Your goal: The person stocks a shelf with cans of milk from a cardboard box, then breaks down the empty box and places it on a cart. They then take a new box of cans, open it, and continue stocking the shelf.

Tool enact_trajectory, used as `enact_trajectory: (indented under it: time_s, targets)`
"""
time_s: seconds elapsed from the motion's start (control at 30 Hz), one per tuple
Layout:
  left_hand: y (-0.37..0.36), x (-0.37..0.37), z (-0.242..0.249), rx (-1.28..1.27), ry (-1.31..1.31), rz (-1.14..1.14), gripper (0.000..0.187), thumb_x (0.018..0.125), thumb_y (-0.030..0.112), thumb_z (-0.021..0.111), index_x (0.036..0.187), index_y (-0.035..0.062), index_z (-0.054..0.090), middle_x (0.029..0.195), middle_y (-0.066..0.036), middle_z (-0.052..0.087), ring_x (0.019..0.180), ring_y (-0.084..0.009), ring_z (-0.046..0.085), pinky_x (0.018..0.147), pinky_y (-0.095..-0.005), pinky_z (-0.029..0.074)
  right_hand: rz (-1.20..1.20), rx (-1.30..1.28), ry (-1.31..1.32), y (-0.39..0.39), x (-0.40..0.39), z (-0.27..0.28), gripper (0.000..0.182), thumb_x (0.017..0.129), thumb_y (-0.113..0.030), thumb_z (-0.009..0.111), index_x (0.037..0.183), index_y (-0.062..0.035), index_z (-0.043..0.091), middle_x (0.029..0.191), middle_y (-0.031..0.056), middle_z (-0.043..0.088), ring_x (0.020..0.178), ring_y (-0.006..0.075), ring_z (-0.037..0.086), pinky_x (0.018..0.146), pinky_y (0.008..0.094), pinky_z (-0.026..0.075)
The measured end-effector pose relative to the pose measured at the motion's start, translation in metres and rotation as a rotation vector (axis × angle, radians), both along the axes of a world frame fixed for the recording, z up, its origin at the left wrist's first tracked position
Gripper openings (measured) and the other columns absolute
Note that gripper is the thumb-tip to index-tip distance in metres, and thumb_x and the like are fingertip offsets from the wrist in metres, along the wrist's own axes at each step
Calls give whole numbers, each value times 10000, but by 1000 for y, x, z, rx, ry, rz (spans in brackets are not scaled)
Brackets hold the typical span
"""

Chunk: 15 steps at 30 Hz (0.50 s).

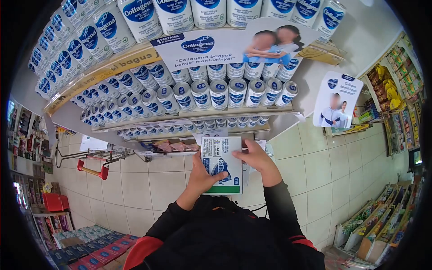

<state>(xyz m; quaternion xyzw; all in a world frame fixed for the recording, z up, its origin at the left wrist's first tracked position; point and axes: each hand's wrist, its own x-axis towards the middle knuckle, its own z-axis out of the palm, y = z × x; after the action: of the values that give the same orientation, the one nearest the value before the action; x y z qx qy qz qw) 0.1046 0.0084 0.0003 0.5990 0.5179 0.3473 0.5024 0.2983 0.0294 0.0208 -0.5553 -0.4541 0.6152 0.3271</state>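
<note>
A flat white Collagena carton [220, 155] with a blue logo and a green bottom strip is held up in front of me, below the shelves. My left hand [201, 175] grips its lower left edge, thumb across the front. My right hand [256, 158] holds its upper right side. Both arms wear black sleeves. Above stand shelves of white-and-blue Collagena cans [219, 92] in rows.
A Collagena banner [225, 45] hangs on the upper shelf. A cardboard sign with two figures [336, 104] stands at right. A trolley with a red handle [92, 170] is at left. Product racks [382, 220] line the right; boxes [96, 247] lie lower left. White tiled floor below.
</note>
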Motion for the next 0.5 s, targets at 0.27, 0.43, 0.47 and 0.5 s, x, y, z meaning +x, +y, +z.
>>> enact_trajectory:
  time_s: [0.27, 0.43, 0.47, 0.5]
  targets:
    - [1, 1, 16, -30, 242, -19, 992, 569, 372, 757, 1200, -107, 161, 1125, -259, 372, 1050, -331, 441, 868, -356, 376, -173, 248, -472, -12, -9, -8, 436, 750, -188, 608, 1081, 16, 410, 904, 175, 589, 738, 270, 605, 647, 331, 470]
    - [6, 4, 29, 341, 471, -92, 914, 571, 387, 726, 1255, 24, 239, 1219, -263, 266, 1160, -395, 245, 934, -475, 257, -271, 328, 89, -34, 8, -37, 356, 794, -155, 583, 1091, -4, 457, 1066, 104, 526, 993, 180, 506, 792, 306, 443]
    - [5, 7, 40, 522, 658, -117, 856, 569, 381, 715, 1259, 89, 300, 1241, -248, 254, 1173, -404, 208, 940, -512, 225, -272, 330, 92, -36, 9, -32, 356, 794, -155, 583, 1091, -4, 457, 1066, 104, 526, 993, 180, 506, 792, 306, 443]
    - [7, 11, 47, 547, 579, -168, 604, 630, 340, 650, 1187, 230, 443, 1285, -178, 254, 1181, -412, 188, 915, -588, 184, -251, 296, 70, -41, 9, -26, 362, 784, -146, 595, 1088, -2, 461, 1058, 109, 526, 987, 186, 510, 798, 306, 444]
